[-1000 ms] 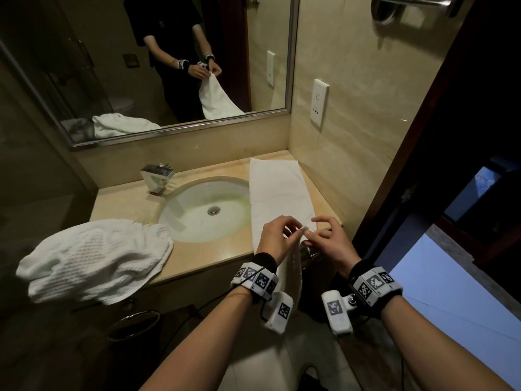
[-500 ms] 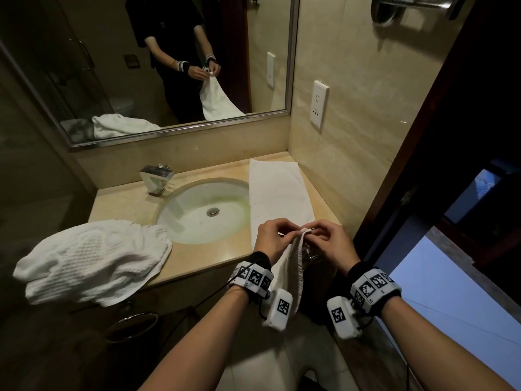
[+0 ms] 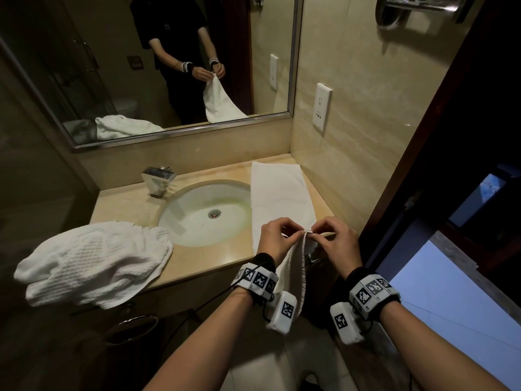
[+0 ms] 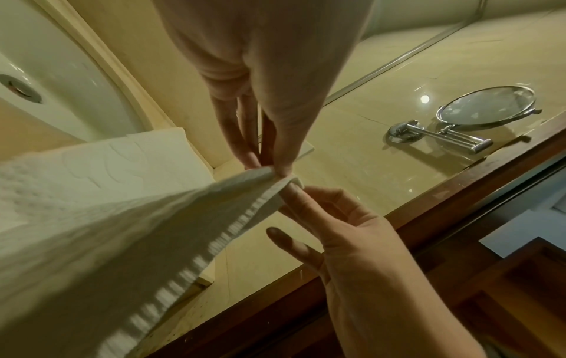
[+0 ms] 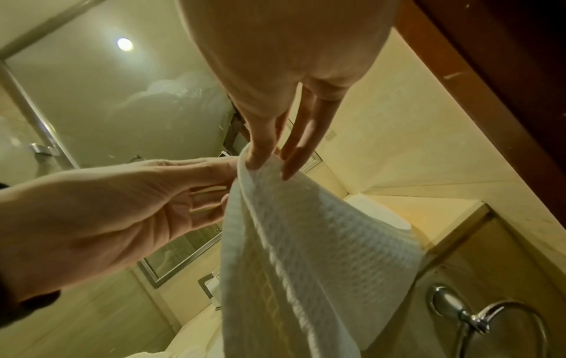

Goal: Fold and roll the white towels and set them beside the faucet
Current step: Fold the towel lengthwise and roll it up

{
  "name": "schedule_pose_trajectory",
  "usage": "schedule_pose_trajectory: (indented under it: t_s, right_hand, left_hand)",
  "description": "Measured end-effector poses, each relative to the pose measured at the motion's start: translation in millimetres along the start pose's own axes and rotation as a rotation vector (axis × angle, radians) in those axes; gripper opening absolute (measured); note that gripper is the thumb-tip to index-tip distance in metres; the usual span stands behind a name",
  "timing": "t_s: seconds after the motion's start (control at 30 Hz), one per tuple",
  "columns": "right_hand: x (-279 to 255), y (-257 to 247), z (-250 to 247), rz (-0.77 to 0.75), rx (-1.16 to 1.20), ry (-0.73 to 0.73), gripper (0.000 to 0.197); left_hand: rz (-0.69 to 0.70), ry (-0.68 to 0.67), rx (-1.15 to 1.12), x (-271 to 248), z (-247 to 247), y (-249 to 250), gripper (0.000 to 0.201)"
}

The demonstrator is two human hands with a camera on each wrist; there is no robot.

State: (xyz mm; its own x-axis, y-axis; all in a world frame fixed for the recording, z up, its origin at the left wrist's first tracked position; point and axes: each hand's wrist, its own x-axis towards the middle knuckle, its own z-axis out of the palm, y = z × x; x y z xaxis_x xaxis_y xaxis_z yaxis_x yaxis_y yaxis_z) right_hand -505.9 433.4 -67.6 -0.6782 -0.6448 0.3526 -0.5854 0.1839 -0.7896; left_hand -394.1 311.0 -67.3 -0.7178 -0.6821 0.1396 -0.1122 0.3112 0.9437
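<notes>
A long white towel (image 3: pixel 277 193) lies flat on the counter right of the sink, and its near end hangs off the front edge. My left hand (image 3: pixel 293 234) and right hand (image 3: pixel 318 231) pinch its two near corners together above that edge. In the left wrist view my left hand (image 4: pixel 269 167) nips the towel (image 4: pixel 107 218) from above, with the right hand (image 4: pixel 294 191) meeting it. In the right wrist view my right hand (image 5: pixel 263 162) holds the towel (image 5: pixel 306 242) as it drapes down. The chrome faucet (image 3: pixel 158 180) stands at the back left of the basin. A second waffle towel (image 3: pixel 93 261) lies crumpled on the counter's left end.
The oval sink (image 3: pixel 208 213) fills the middle of the beige counter (image 3: pixel 197 258). A wall socket (image 3: pixel 322 110) and a tiled wall close the right side, with a dark door frame (image 3: pixel 423 165) beyond. A towel ring (image 5: pixel 490 322) hangs below the counter front.
Both hands have lifted the towel's near end off the counter edge and brought its corners together. The end now hangs folded between my wrists.
</notes>
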Motion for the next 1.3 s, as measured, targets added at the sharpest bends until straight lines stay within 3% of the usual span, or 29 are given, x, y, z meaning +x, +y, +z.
schedule_pose_trajectory:
  t_s: [0.17,0.33,0.47,0.57,0.63,0.7,0.8,0.9,1.07,1.17,1.3]
  right_hand:
    - [4,0,-3,-0.007,0.042,-0.059,0.019]
    - [11,0,-4,0.008,0.071,-0.079,0.022]
    - [18,0,-9,-0.012,0.035,-0.089,0.029]
    - [23,8,-19,0.005,-0.053,-0.06,0.021]
    - [23,14,-28,0.046,-0.064,-0.041,0.019]
    - [21,20,-36,0.075,-0.073,-0.043,0.017]
    - [11,31,-46,0.122,-0.058,-0.067,0.013]
    - [0,35,-50,0.165,-0.006,-0.08,0.008]
    - [-11,34,-58,0.192,0.13,-0.133,0.004]
    - [-16,40,-67,0.192,0.131,-0.182,0.006]
    - [-19,41,-68,0.2,0.198,-0.218,0.013]
  left_hand:
    - [0.036,-0.007,0.005,4,-3,2,0.008]
    - [0.04,-0.096,0.062,2,-5,-2,0.014]
    - [-0.197,-0.336,0.418,-9,-6,-25,0.033]
    - [-0.359,-0.406,0.538,-23,-15,-46,0.032]
    - [-0.38,-0.447,0.601,-32,-26,-54,0.031]
    - [-0.369,-0.428,0.564,-38,-41,-59,0.03]
    - [-0.342,-0.3,0.293,-41,-65,-56,0.029]
    - [-0.22,-0.222,0.142,-38,-84,-49,0.023]
    - [-0.141,-0.302,0.092,-43,-93,-42,0.011]
    - [-0.124,-0.335,0.076,-49,-94,-49,0.032]
    - [-0.121,-0.208,0.054,-49,-88,-58,0.021]
